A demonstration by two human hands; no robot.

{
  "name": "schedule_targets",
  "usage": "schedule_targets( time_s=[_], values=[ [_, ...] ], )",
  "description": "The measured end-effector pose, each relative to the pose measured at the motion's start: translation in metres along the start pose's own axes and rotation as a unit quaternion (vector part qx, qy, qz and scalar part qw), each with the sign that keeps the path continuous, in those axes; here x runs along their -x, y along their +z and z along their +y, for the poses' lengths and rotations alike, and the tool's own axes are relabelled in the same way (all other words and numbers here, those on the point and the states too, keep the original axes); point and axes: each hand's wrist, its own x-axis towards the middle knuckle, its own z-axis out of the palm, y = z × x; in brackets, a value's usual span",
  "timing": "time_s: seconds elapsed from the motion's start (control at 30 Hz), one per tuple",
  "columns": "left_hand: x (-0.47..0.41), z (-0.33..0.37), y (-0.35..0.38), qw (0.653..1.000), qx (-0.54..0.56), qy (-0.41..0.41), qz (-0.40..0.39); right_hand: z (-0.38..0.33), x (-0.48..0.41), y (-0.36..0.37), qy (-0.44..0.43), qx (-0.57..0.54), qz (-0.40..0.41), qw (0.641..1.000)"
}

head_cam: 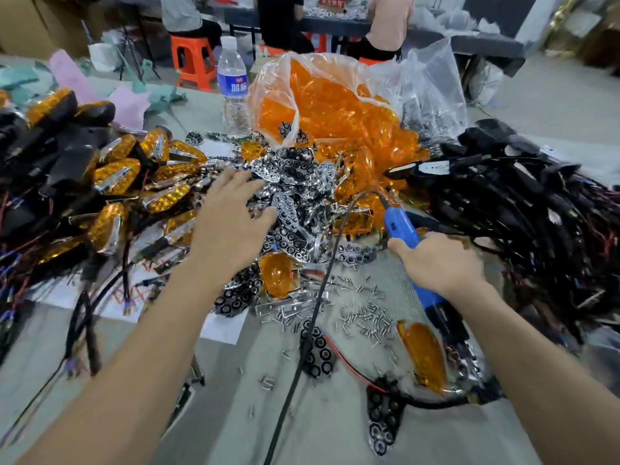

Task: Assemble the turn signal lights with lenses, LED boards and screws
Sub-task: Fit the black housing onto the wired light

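My left hand (pixel 231 216) reaches with fingers spread over a heap of chrome reflector plates (pixel 295 182) at the table's middle. My right hand (pixel 439 260) grips a blue electric screwdriver (pixel 402 226), whose black cord (pixel 302 347) runs toward me. Loose screws (pixel 365 320) lie scattered in front of it. An orange lens (pixel 424 357) lies near my right forearm, another orange lens (pixel 276 275) sits below the plate heap. A black-holed board (pixel 382 417) on a red wire lies close to me. A clear bag of orange lenses (pixel 335 102) stands behind.
Finished amber lights (pixel 117 176) with black housings pile up on the left. Black housings with wires (pixel 536 203) fill the right. A water bottle (pixel 233 85) stands at the back. People sit on orange stools (pixel 193 62) at another table beyond.
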Motion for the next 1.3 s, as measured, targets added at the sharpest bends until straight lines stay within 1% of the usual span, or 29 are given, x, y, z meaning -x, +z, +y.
schedule_targets(
  time_s=[0.07,0.13,0.2,0.27,0.3,0.33,0.4,0.43,0.5,0.57,0.6,0.7,0.77,0.83,0.87,0.9,0.93,0.97,1.0,1.03,1.07,1.17,1.23,1.27,1.3],
  values=[
    [0.005,0.014,0.013,1.000,0.005,-0.008,-0.026,0.000,0.003,0.003,-0.002,0.042,0.036,0.998],
    [0.010,0.024,0.026,0.998,0.012,-0.007,-0.055,-0.002,0.007,0.000,-0.023,0.107,0.094,0.990],
    [0.013,0.034,0.038,0.996,0.022,0.000,-0.083,-0.012,0.010,-0.007,-0.054,0.143,0.161,0.975],
    [0.012,0.046,0.051,0.994,0.036,0.004,-0.099,-0.031,0.012,-0.015,-0.114,0.118,0.220,0.961],
    [0.010,0.052,0.056,0.994,0.043,0.006,-0.103,-0.044,0.013,-0.016,-0.152,0.090,0.227,0.958],
    [0.008,0.056,0.061,0.993,0.050,0.008,-0.108,-0.056,0.012,-0.017,-0.187,0.060,0.209,0.958],
    [0.006,0.058,0.070,0.991,0.055,0.006,-0.123,-0.079,0.010,-0.014,-0.234,0.026,0.122,0.964],
    [0.006,0.056,0.073,0.990,0.046,0.005,-0.130,-0.088,0.009,-0.011,-0.246,0.022,0.076,0.966],
    [0.008,0.047,0.077,0.992,-0.002,0.013,-0.123,-0.097,0.000,-0.002,-0.265,0.052,0.031,0.962],
    [0.011,0.040,0.081,0.993,-0.043,0.032,-0.102,-0.098,-0.011,0.003,-0.285,0.102,0.029,0.952],
    [0.011,0.038,0.082,0.994,-0.044,0.036,-0.093,-0.097,-0.015,0.003,-0.294,0.117,0.026,0.948],
    [0.010,0.038,0.082,0.997,-0.021,0.010,-0.072,-0.093,-0.021,0.000,-0.335,0.154,0.029,0.929],
    [0.010,0.039,0.080,0.998,-0.025,-0.003,-0.055,-0.088,-0.017,0.001,-0.338,0.140,0.060,0.929],
    [0.011,0.041,0.079,0.998,-0.031,-0.007,-0.048,-0.081,-0.010,0.004,-0.332,0.104,0.081,0.934],
    [0.012,0.042,0.077,0.998,-0.033,-0.009,-0.050,-0.077,-0.007,0.005,-0.323,0.064,0.080,0.941],
    [0.012,0.043,0.075,0.998,-0.033,-0.012,-0.049,-0.072,-0.006,0.004,-0.304,-0.011,0.070,0.950],
    [0.012,0.044,0.073,0.999,-0.030,-0.015,-0.043,-0.067,-0.003,0.002,-0.279,-0.115,0.051,0.952],
    [0.013,0.045,0.071,0.999,-0.017,-0.015,-0.028,-0.063,0.001,-0.001,-0.254,-0.228,0.030,0.939],
    [0.014,0.047,0.067,1.000,0.006,-0.005,-0.008,-0.059,0.007,-0.003,-0.233,-0.325,0.010,0.917],
    [0.016,0.050,0.064,0.999,0.037,0.011,0.005,-0.058,0.012,-0.004,-0.219,-0.385,-0.003,0.897],
    [0.019,0.054,0.060,0.997,0.077,0.029,-0.001,-0.056,0.017,-0.002,-0.209,-0.419,-0.011,0.883],
    [0.029,0.065,0.055,0.974,0.199,0.048,-0.094,-0.058,0.026,0.008,-0.195,-0.491,-0.043,0.848],
    [0.031,0.066,0.054,0.962,0.245,0.017,-0.119,-0.058,0.030,0.010,-0.212,-0.513,-0.083,0.828],
    [0.031,0.065,0.053,0.957,0.266,-0.006,-0.115,-0.055,0.031,0.009,-0.226,-0.518,-0.104,0.818],
    [0.030,0.064,0.051,0.953,0.281,-0.027,-0.105,-0.050,0.032,0.007,-0.233,-0.517,-0.111,0.816]
  ],
)
